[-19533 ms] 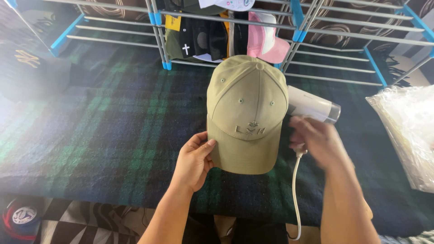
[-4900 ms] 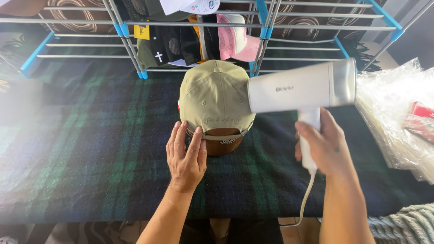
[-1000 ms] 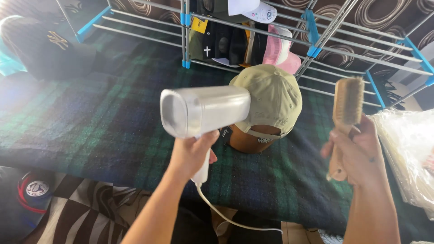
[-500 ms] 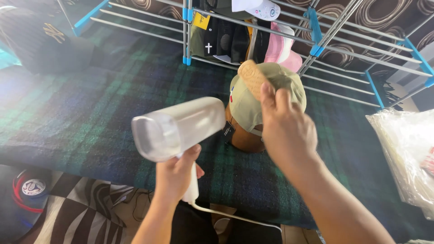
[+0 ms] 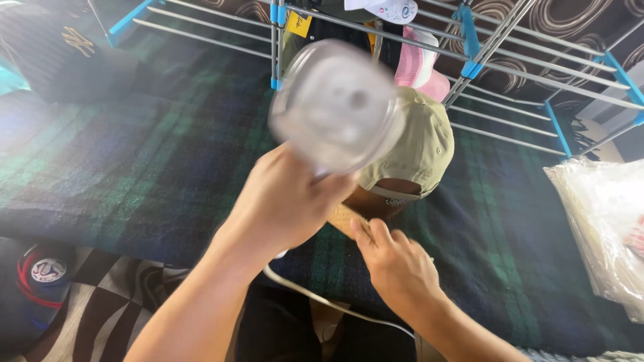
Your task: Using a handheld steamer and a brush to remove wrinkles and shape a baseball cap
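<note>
A khaki cap (image 5: 422, 144) sits on a brown rounded form (image 5: 372, 201) on the dark green plaid cloth (image 5: 134, 167). My left hand (image 5: 288, 201) grips the handle of a white handheld steamer (image 5: 335, 104). Its head is raised toward the camera, is blurred, and covers the cap's left side. My right hand (image 5: 396, 268) is low in front of the cap, fingers over a wooden brush (image 5: 343, 218) that lies against the cloth. Most of the brush is hidden by both hands.
A white cord (image 5: 322, 302) runs from the steamer over the table's front edge. Behind the cap stands a metal rack with blue joints (image 5: 469, 30) holding pink and dark caps. A clear plastic bag (image 5: 604, 221) lies at right, a black cap (image 5: 60, 53) far left.
The steamer has swung up and toward the camera in my left hand. My right hand has come down with the brush from above the cap to the cloth in front of it.
</note>
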